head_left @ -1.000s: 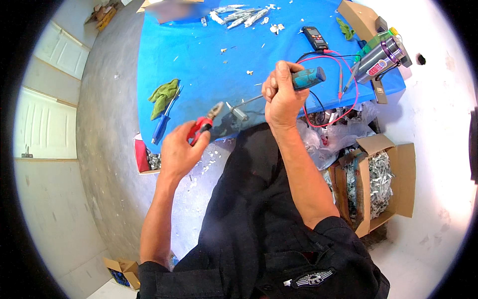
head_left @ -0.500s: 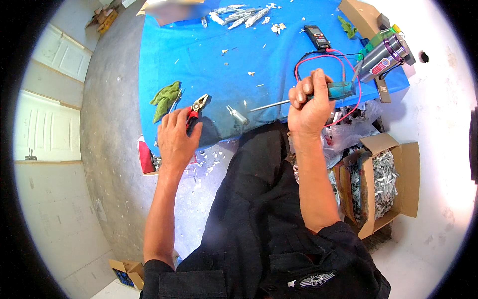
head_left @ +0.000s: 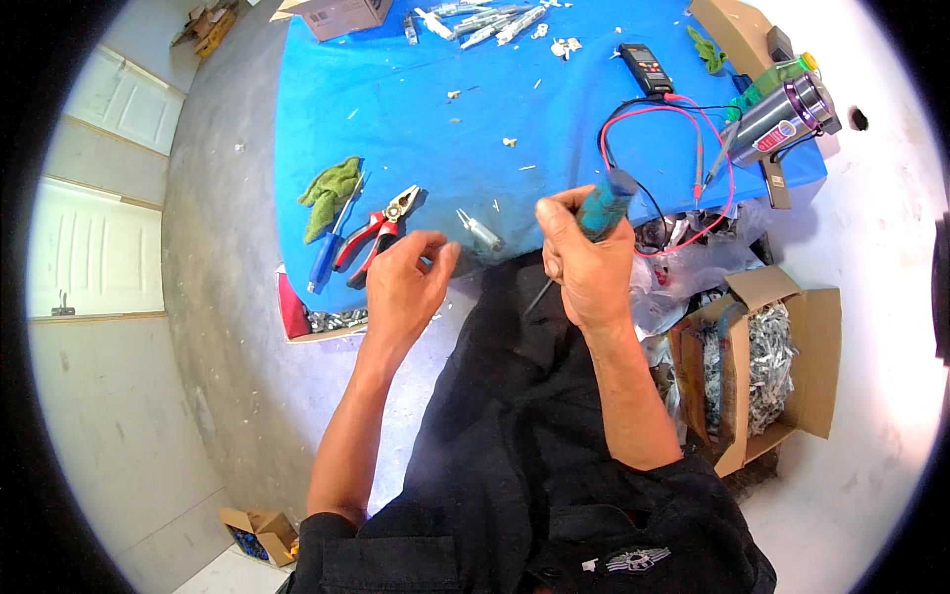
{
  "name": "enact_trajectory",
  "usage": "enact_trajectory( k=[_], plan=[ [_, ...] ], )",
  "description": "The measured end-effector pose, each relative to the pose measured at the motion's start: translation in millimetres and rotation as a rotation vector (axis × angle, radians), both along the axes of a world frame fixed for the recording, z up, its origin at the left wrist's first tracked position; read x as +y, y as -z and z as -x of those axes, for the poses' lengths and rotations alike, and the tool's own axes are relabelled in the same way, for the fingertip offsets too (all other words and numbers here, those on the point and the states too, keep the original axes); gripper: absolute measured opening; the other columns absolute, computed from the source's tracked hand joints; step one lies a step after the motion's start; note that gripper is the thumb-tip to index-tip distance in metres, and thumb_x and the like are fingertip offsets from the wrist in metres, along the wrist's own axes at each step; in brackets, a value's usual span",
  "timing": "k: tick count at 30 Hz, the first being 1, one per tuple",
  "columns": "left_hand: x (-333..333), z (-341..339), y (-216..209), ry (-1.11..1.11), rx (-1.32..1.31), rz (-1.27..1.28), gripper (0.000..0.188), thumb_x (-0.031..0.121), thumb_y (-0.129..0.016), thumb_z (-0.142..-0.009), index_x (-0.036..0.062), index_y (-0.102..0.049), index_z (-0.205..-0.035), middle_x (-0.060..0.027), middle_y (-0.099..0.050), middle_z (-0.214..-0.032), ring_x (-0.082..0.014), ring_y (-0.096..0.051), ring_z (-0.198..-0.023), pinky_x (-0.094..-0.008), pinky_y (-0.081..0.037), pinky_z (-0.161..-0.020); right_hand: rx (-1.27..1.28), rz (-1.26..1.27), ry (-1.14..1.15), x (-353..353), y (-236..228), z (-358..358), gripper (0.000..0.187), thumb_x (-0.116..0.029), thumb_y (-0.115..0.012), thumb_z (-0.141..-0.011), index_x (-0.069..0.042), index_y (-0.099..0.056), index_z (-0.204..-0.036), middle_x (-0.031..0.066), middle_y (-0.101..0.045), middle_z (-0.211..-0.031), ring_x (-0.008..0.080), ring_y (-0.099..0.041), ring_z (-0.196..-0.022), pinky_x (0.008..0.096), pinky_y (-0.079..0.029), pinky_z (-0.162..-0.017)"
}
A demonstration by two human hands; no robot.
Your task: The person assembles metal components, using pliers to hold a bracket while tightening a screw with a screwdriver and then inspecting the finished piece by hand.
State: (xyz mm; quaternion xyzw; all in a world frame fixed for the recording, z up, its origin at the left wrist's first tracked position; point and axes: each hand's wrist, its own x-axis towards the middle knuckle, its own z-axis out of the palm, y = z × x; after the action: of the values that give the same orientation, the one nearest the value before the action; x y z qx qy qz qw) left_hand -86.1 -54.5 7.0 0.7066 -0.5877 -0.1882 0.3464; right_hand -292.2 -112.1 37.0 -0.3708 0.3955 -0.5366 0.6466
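My right hand (head_left: 594,259) is closed around the teal handle of a screwdriver (head_left: 606,206). Its thin metal shaft comes out below the fist and points down toward my lap. My left hand (head_left: 408,287) hovers by the table's front edge, fingers loosely bent and slightly apart, with nothing visible in them. Close to its fingertips lies a small silver cylinder with two prongs (head_left: 481,232). Red-handled pliers (head_left: 374,233) rest with jaws parted just beyond that hand. To their left are a blue-handled screwdriver (head_left: 325,259) and a crumpled green cloth (head_left: 330,196).
A multimeter (head_left: 645,69) with red and black leads lies on the blue-covered table (head_left: 416,129), beside a metal flask (head_left: 777,124). Several silver cylinders (head_left: 490,22) are piled at the far side. An open carton (head_left: 816,366) of metal scraps stands at lower right.
My left hand has moved away from the pliers, right and nearer to me. My right hand has come lower and left, swinging the screwdriver's shaft from pointing left to pointing down.
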Motion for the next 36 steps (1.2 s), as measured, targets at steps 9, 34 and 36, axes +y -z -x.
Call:
enact_trajectory(
  k=[9,34,36],
  plan=[
    [6.5,-57.0,-5.0,-0.229,0.08,0.139,0.013,0.01,-0.077,-0.092,-0.0006,-0.076,-0.101,-0.0103,-0.076,-0.084,-0.0138,-0.066,-0.063,-0.0283,-0.052,-0.059,0.787,0.334,-0.105,-49.7,-18.3,-10.4,0.046,-0.031,-0.076,-0.09,0.005,-0.06,-0.115,0.0197,-0.068,-0.093,0.0307,-0.067,-0.086,0.0435,-0.052,-0.078],
    [23.3,-73.1,-13.9,-0.085,-0.566,-0.007,0.053,0.023,-0.086,-0.08,0.003,-0.066,-0.124,-0.0101,-0.068,-0.122,-0.0318,-0.063,-0.112,-0.0432,-0.053,-0.092,1.185,0.757,-0.038,-46.7,32.9,-52.8,0.032,-0.026,-0.081,-0.083,-0.007,-0.071,-0.107,0.0124,-0.065,-0.102,0.0341,-0.065,-0.098,0.048,-0.054,-0.075],
    [29.1,-79.0,-9.4,-0.064,-0.619,-0.061,0.06,0.027,-0.086,-0.08,0.002,-0.063,-0.13,-0.0118,-0.068,-0.126,-0.0322,-0.063,-0.114,-0.0443,-0.054,-0.092,1.205,0.721,-0.092,-21.7,45.2,-44.1,0.033,-0.026,-0.081,-0.083,-0.007,-0.071,-0.107,0.0118,-0.064,-0.1,0.0338,-0.065,-0.097,0.0477,-0.054,-0.075]
  ],
)
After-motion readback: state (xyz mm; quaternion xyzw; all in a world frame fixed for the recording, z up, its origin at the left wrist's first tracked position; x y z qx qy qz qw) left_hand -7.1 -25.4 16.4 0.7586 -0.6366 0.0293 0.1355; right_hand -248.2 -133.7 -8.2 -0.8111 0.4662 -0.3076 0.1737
